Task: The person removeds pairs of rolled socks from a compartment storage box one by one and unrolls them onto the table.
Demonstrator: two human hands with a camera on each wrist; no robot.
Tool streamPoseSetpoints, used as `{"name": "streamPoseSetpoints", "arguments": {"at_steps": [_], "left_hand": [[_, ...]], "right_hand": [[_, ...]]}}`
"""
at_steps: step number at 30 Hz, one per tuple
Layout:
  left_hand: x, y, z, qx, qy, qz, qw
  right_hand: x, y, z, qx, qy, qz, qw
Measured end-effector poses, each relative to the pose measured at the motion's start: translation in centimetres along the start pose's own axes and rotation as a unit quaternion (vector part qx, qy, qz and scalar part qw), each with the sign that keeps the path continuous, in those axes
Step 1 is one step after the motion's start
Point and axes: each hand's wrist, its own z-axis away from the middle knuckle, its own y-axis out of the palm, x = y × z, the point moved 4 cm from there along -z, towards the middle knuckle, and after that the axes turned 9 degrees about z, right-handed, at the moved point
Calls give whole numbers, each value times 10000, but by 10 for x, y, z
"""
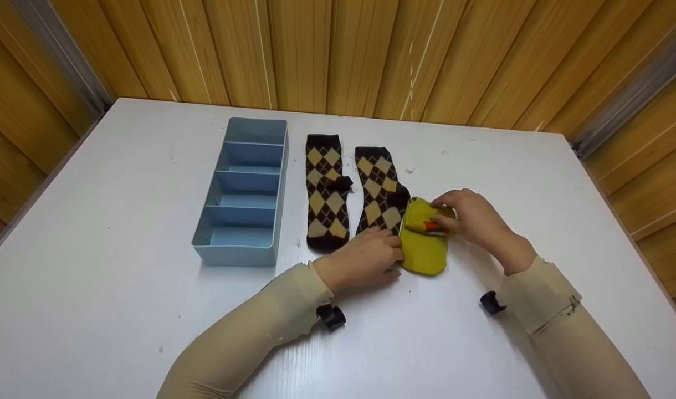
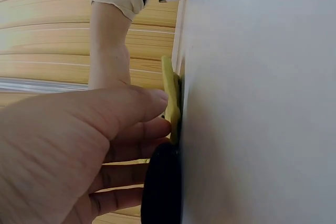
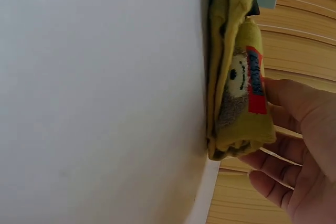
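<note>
A mustard-yellow sock point(image 1: 425, 252) lies on the table with one end folded over, a red patch and a fuzzy animal face showing on the fold. My right hand point(image 1: 471, 219) pinches the yellow sock's folded end point(image 3: 244, 90) between thumb and fingers. At the sock's left edge, my left hand point(image 1: 365, 259) rests its thumb and fingertips, slightly bent, against the yellow fabric point(image 2: 171, 98). Just beyond the left fingers is a dark argyle sock point(image 1: 374, 185), its lower end partly hidden by that hand. A second argyle sock point(image 1: 325, 199) lies flat to its left.
A light-blue box point(image 1: 235, 256) with several compartments stands left of the socks. The white table point(image 1: 122, 233) meets wood-patterned walls point(image 1: 299, 55) at the back and sides. Each wrist carries a black camera mount point(image 1: 331, 318).
</note>
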Motion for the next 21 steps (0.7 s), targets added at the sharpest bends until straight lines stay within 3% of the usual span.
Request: {"name": "streamPoseSetpoints", "arguments": {"at_steps": [5,8,21], "left_hand": [[0,-2,0,-37,42,-40,10000],[2,-4,1,-55,32,-48,10000],[1,1,1,21,-61,71,10000]], "right_hand": [[17,-10,11,-556,-507,720,9946],[27,-12,15,-638,-752,1074,9893],[32,1,9,-399,-632,1602,9843]]}}
